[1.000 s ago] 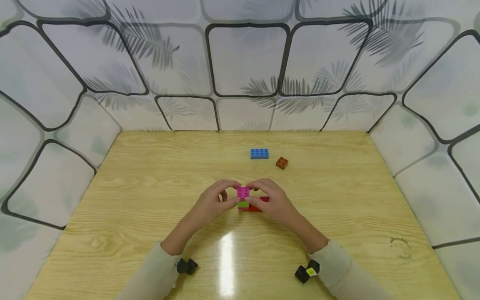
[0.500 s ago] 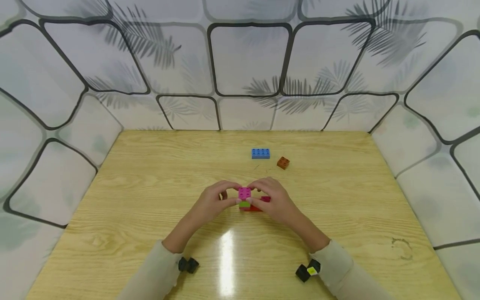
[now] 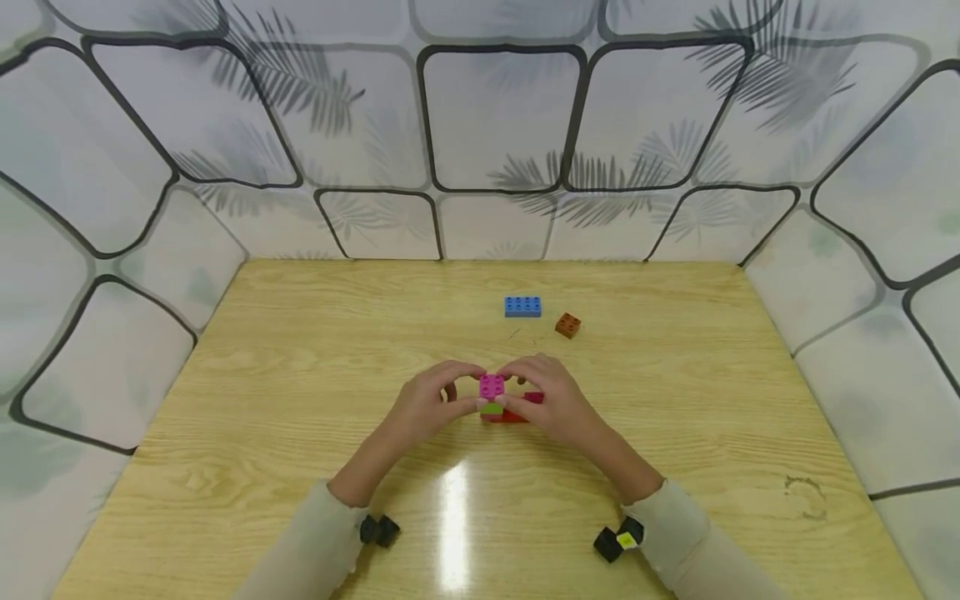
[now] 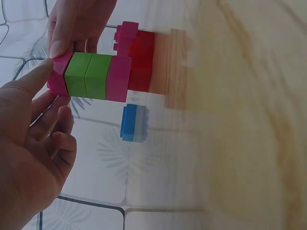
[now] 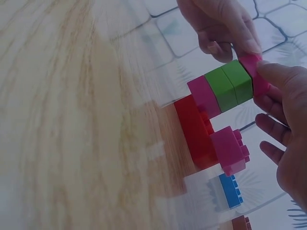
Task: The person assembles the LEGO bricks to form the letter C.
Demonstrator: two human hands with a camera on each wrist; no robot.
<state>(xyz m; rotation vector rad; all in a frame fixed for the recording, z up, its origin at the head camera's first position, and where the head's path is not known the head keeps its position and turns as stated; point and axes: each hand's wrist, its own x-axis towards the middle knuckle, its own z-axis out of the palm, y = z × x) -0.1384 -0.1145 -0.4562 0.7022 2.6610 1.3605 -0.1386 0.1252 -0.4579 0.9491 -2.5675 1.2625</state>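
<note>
In the head view, a pink brick (image 3: 491,384) tops a small tower of toy building bricks. My left hand (image 3: 433,400) pinches this brick from the left with thumb and fingers, while my right hand (image 3: 551,398) pinches it from the right. Below it, the left wrist view shows two green bricks (image 4: 89,75) and a lower pink brick (image 4: 118,79). The tower rises from one end of a long red brick (image 5: 194,134) on the table. Another pink brick (image 5: 228,147) sits on the red brick's other end, partly covered by my right hand in the head view.
Beyond the hands, a blue brick (image 3: 522,307) and a small brown brick (image 3: 567,325) lie on the wooden table (image 3: 300,350). Patterned panels (image 3: 502,125) stand along the table's back and sides.
</note>
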